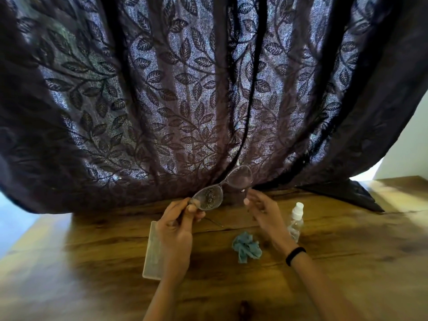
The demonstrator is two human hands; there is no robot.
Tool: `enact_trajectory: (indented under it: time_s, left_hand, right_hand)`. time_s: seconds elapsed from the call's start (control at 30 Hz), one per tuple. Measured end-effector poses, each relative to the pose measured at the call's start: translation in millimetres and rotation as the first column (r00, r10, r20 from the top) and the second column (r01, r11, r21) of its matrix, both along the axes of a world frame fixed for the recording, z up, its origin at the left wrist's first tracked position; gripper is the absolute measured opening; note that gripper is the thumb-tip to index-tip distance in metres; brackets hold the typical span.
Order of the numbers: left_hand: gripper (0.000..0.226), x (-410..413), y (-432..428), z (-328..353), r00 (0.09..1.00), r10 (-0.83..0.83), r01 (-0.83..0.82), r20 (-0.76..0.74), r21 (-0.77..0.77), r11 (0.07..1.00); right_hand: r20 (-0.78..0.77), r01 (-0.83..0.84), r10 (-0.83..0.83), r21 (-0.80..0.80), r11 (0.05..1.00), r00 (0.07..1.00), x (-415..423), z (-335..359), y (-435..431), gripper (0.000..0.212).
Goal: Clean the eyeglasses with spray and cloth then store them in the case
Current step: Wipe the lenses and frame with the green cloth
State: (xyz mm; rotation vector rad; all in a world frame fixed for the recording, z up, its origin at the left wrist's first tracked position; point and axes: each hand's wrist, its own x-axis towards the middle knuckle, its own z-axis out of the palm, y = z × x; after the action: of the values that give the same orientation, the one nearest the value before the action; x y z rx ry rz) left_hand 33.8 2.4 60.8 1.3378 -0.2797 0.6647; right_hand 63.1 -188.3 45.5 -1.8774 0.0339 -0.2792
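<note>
1. A clear case (152, 249) is lying on the wooden table (347, 262), left of the crumpled blue cloth (246, 247) and partly hidden by the left wrist.
2. The left hand (178, 230), above and left of the cloth, is gripping the eyeglasses (222, 188) by their left end with curled fingers.
3. The eyeglasses are being held in the air beyond the cloth, tilted, with the left lens looking smudged.
4. The right hand (264, 209), above and right of the cloth, is pinching their right end.
5. A spray bottle (296, 222) is standing upright just right of the cloth.
</note>
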Motion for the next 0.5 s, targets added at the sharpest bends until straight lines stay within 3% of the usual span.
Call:
enact_trajectory:
  time_s: [0.07,0.17,0.33,0.43,0.5]
  left_hand:
    - [0.023,-2,1,-1,1.0,0.012,-0.013,-0.027,-0.032,0.999]
    - [0.017,-3,8,-4,0.996,-0.009,0.003,-0.086,-0.077,0.997]
    - [0.031,-3,29,-15,0.962,-0.102,0.113,-0.252,0.028,0.993]
    - [0.028,-2,34,-18,0.95,0.057,0.011,-0.308,0.214,0.977]
    - [0.029,-1,36,-12,0.949,0.221,-0.132,-0.223,0.356,0.925]
  right_hand:
    - [-0.014,-0.018,0.018,0.037,0.999,1.0,3,1,2,0.032]
    - [0.089,0.005,-0.003,-0.019,1.0,0.996,3,5,2,0.019]
    - [0.305,0.183,-0.129,-0.158,0.97,0.944,-1,31,-6,0.013]
    - [0.422,0.197,-0.056,-0.297,0.934,0.905,-6,50,-5,0.013]
    - [0.493,0.206,0.047,-0.445,0.871,0.869,-9,60,0,0.012]
